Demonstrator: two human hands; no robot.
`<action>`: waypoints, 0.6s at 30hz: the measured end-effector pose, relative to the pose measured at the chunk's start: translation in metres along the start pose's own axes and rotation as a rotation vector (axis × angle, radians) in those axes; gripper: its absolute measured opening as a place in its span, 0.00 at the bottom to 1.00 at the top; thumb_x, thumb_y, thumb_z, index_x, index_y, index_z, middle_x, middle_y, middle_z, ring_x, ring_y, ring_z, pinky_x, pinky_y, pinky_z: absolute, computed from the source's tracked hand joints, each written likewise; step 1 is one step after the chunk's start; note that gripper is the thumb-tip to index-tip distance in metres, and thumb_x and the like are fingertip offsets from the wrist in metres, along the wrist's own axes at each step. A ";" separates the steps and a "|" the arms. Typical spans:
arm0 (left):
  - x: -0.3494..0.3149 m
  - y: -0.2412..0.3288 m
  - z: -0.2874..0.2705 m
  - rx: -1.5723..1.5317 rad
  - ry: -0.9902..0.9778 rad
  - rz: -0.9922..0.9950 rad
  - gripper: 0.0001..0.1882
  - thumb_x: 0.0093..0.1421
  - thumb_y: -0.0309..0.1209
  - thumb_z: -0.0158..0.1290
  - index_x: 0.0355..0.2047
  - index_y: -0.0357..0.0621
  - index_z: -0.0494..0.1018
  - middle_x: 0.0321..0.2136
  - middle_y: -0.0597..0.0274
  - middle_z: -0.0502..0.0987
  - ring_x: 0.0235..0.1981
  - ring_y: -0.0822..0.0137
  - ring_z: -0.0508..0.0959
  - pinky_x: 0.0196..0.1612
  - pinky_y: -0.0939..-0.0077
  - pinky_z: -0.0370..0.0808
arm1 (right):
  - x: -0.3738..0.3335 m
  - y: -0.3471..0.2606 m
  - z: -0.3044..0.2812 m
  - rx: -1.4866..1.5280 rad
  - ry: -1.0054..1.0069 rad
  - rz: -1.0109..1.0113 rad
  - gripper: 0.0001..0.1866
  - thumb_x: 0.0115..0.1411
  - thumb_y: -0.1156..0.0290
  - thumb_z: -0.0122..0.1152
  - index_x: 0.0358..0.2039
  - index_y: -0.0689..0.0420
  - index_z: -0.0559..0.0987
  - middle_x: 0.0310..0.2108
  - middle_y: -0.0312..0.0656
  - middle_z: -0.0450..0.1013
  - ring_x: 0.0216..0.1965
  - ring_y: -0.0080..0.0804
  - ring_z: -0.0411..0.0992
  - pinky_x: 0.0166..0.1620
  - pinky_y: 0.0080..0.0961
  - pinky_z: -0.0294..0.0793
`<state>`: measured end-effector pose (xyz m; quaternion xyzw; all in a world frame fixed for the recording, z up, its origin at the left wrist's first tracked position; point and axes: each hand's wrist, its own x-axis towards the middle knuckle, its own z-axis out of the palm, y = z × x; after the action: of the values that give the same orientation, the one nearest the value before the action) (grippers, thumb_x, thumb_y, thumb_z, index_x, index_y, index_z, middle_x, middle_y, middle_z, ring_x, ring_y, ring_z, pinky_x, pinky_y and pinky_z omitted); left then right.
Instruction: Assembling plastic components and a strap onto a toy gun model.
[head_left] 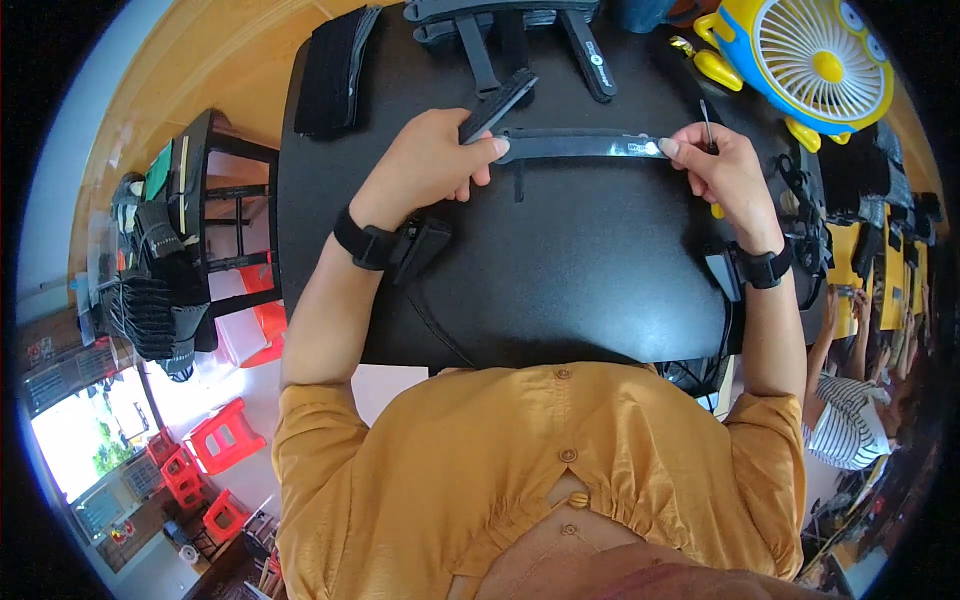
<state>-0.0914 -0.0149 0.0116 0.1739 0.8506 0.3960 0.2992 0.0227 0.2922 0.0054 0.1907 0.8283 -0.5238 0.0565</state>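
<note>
Black strap point(580, 147) stretches from side to side over the dark table point(540, 270) in the head view, between two hands. The left hand point(425, 160) has its fingers closed on one end; a thick dark strip point(505, 100) slants up from that grip. The right hand's point(727, 170) fingers pinch the other end and hold a slim metal-tipped tool point(708, 125). A yellow-and-blue fan point(827, 66) stands far right.
</note>
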 end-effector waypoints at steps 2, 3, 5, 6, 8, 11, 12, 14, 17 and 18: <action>0.000 0.000 0.003 0.016 -0.003 -0.004 0.15 0.62 0.40 0.57 0.35 0.37 0.74 0.19 0.66 0.77 0.15 0.77 0.73 0.18 0.83 0.68 | 0.001 0.003 -0.003 -0.040 -0.016 0.038 0.10 0.60 0.64 0.66 0.35 0.57 0.80 0.22 0.28 0.72 0.18 0.12 0.64 0.19 0.10 0.58; -0.001 0.000 0.003 0.035 -0.006 -0.001 0.16 0.62 0.40 0.57 0.35 0.37 0.74 0.19 0.66 0.76 0.15 0.77 0.73 0.18 0.82 0.68 | 0.001 0.005 -0.004 -0.078 -0.025 0.073 0.10 0.60 0.64 0.66 0.34 0.57 0.79 0.22 0.28 0.72 0.18 0.12 0.64 0.19 0.11 0.58; 0.003 -0.004 0.004 0.019 -0.007 -0.001 0.16 0.62 0.40 0.57 0.35 0.37 0.74 0.19 0.66 0.76 0.15 0.76 0.72 0.19 0.82 0.68 | 0.001 0.011 -0.004 -0.048 -0.035 0.069 0.10 0.61 0.64 0.65 0.34 0.57 0.79 0.22 0.28 0.72 0.17 0.12 0.64 0.19 0.11 0.58; 0.004 -0.006 0.004 0.005 -0.007 0.005 0.17 0.62 0.41 0.57 0.34 0.37 0.74 0.19 0.66 0.76 0.15 0.76 0.72 0.19 0.82 0.68 | 0.000 0.013 -0.004 -0.018 -0.038 0.063 0.09 0.62 0.64 0.64 0.34 0.56 0.79 0.21 0.27 0.71 0.17 0.12 0.64 0.18 0.11 0.58; 0.005 -0.005 0.006 0.019 0.004 -0.008 0.17 0.62 0.41 0.58 0.34 0.36 0.74 0.18 0.66 0.76 0.15 0.76 0.72 0.19 0.82 0.69 | 0.000 0.012 -0.004 -0.022 -0.047 0.056 0.09 0.62 0.63 0.63 0.34 0.56 0.79 0.21 0.28 0.71 0.17 0.12 0.64 0.18 0.11 0.58; 0.006 -0.001 0.007 0.060 0.028 -0.030 0.18 0.62 0.42 0.58 0.33 0.36 0.74 0.18 0.66 0.75 0.14 0.76 0.73 0.18 0.81 0.69 | 0.001 0.012 -0.005 -0.023 -0.036 0.064 0.09 0.62 0.63 0.62 0.34 0.56 0.78 0.21 0.28 0.71 0.17 0.12 0.65 0.18 0.11 0.60; 0.006 -0.001 0.008 0.087 0.043 -0.041 0.18 0.61 0.42 0.58 0.32 0.36 0.74 0.18 0.66 0.75 0.14 0.76 0.73 0.18 0.81 0.69 | 0.002 0.012 -0.005 -0.020 -0.020 0.078 0.10 0.63 0.63 0.62 0.34 0.56 0.78 0.21 0.28 0.71 0.17 0.12 0.65 0.18 0.11 0.61; 0.008 -0.001 0.008 0.104 0.045 -0.042 0.18 0.61 0.42 0.58 0.32 0.36 0.73 0.18 0.66 0.75 0.15 0.76 0.73 0.18 0.81 0.69 | 0.002 0.012 -0.005 -0.022 -0.018 0.081 0.10 0.63 0.63 0.62 0.34 0.56 0.78 0.21 0.28 0.71 0.17 0.12 0.66 0.18 0.11 0.61; 0.009 -0.002 0.008 0.094 0.032 -0.028 0.18 0.61 0.42 0.58 0.31 0.36 0.73 0.17 0.66 0.74 0.15 0.76 0.73 0.18 0.81 0.69 | 0.000 0.009 -0.006 -0.048 -0.008 0.092 0.10 0.63 0.63 0.62 0.34 0.57 0.78 0.20 0.29 0.71 0.17 0.13 0.66 0.18 0.12 0.62; 0.009 -0.003 0.008 0.068 0.017 -0.013 0.18 0.61 0.42 0.58 0.31 0.37 0.72 0.17 0.66 0.74 0.15 0.76 0.73 0.18 0.81 0.69 | -0.001 0.008 -0.005 -0.072 0.000 0.099 0.10 0.63 0.63 0.61 0.34 0.57 0.78 0.20 0.29 0.71 0.17 0.13 0.66 0.18 0.12 0.62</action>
<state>-0.0936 -0.0076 0.0021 0.1753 0.8671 0.3663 0.2885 0.0270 0.2998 0.0013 0.2295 0.8362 -0.4900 0.0891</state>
